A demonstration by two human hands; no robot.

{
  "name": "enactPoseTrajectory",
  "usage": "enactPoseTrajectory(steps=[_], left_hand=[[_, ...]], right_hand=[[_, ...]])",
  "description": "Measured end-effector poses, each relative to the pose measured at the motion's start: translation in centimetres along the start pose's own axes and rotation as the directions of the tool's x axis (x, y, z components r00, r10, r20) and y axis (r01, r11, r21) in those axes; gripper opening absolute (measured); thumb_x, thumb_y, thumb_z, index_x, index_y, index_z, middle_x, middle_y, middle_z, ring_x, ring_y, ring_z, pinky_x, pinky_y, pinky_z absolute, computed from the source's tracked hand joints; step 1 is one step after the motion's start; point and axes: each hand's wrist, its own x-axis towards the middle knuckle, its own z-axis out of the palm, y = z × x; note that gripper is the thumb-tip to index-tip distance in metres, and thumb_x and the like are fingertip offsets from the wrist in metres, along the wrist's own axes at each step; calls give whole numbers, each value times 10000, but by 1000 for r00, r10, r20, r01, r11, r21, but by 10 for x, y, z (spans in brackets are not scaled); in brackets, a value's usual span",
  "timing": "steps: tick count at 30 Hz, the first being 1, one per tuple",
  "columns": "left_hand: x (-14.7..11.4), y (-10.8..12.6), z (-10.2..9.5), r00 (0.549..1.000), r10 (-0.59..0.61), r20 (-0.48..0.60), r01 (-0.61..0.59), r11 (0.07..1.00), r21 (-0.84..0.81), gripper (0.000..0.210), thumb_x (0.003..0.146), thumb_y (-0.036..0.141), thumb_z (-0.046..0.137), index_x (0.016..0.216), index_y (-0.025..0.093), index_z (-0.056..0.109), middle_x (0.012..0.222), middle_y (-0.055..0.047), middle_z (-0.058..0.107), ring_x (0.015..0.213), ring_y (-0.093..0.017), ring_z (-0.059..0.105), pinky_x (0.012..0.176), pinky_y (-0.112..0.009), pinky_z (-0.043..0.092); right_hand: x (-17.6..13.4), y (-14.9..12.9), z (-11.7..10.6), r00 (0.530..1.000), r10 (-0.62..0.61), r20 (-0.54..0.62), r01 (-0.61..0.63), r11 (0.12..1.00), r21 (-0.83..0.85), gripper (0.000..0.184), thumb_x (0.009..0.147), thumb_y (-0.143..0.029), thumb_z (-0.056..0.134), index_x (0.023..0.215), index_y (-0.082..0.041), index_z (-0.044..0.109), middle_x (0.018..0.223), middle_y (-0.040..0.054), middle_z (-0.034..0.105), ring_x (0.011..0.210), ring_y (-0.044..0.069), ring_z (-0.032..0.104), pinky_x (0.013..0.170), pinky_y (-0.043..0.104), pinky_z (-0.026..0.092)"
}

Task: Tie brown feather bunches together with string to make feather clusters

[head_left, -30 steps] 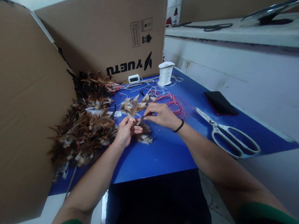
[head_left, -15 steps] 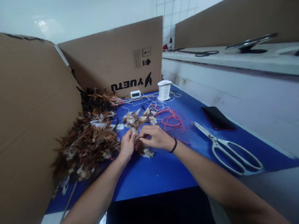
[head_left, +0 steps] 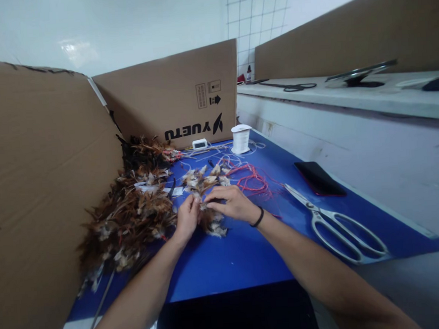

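My left hand [head_left: 188, 215] is closed in a pinch around the base of a small bunch of brown and white feathers [head_left: 212, 222]. Just to its right, my right hand [head_left: 234, 203] wears a black band on the wrist. Its thumb and forefinger point at the left fingertips with a small gap between them, and I see nothing held in it. More loose feathers [head_left: 192, 177] lie right behind both hands. Red string [head_left: 255, 179] is tangled beyond the right hand.
A big heap of brown feathers [head_left: 133, 214] lies on the left against cardboard [head_left: 38, 185]. Large scissors [head_left: 332, 222] and a black phone [head_left: 319, 178] rest on the right of the blue table [head_left: 233, 268]. A white spool [head_left: 241, 139] and a small white device [head_left: 199, 144] stand behind.
My right thumb and forefinger have gone from a pinch to slightly apart. The left hand keeps its hold on the feathers. The view has tilted up slightly.
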Motion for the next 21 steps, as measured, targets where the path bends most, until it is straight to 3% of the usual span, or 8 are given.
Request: enactPoseTrajectory(steps=[4, 7, 10, 16, 21], left_hand=[[2, 1, -6, 982, 185, 33, -186, 932, 310, 278, 881, 366, 434, 663, 196, 415, 457, 67, 385, 371, -69, 369, 411, -191, 297], [3, 0, -10, 926, 365, 96, -350, 740, 575, 227, 880, 230, 416, 661, 183, 453, 509, 41, 440, 450, -80, 414, 484, -199, 329], [3, 0, -13, 850, 478, 222, -472, 500, 726, 177, 880, 178, 407, 739, 174, 514, 634, 4, 530, 581, -101, 497, 572, -208, 371], [-1, 8, -14, 801, 437, 409, -487, 81, 869, 223, 900, 147, 353, 827, 184, 559, 717, -18, 563, 614, -118, 505, 560, -223, 359], [-2, 13, -14, 745, 445, 497, -517, -86, 852, 211, 900, 144, 358, 866, 183, 562, 715, -22, 558, 641, -128, 516, 588, -233, 369]], right_hand=[[3, -3, -17, 985, 80, -154, -63, 991, 118, 100, 789, -243, 633, 857, -213, 699, 834, 30, 683, 789, 141, 615, 758, 305, 485], [5, -4, -31, 958, 184, -222, -137, 968, 210, 124, 797, -273, 625, 870, -199, 691, 804, 22, 652, 682, 119, 591, 662, 281, 482], [5, -4, -37, 931, 287, -225, -241, 947, 211, 133, 810, -289, 597, 832, -176, 663, 772, 13, 620, 604, 97, 546, 590, 255, 454], [6, -4, -29, 933, 357, -46, -348, 927, 139, 138, 823, -263, 536, 793, -152, 614, 711, -5, 592, 621, 91, 510, 615, 236, 411], [6, -4, -23, 927, 374, 2, -374, 927, -1, 113, 783, -218, 536, 738, -147, 612, 704, 0, 611, 666, 99, 517, 654, 234, 392]])
